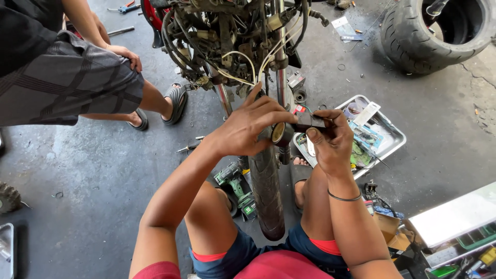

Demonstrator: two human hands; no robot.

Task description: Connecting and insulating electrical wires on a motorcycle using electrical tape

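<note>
I see a black tape roll [282, 133] with a pale yellowish core, a green and black drill [238, 187], a silver tray [393, 135], grey checked shorts [72, 77], a black tyre [266, 186] and a grey concrete floor [98, 170].

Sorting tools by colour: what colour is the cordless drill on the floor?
Green and black cordless drill, clearest in the head view.

Grey concrete floor [103, 170], stained and scuffed, with a crack running near the big black rubber tyre [429, 36] lying at the far right. Daylight falls flat and bright across it. A shallow metal tray [395, 137] sits on the floor, a green cordless drill [238, 187] nearer in. Cardboard and a white box lid [454, 214] crowd the right corner.
</note>
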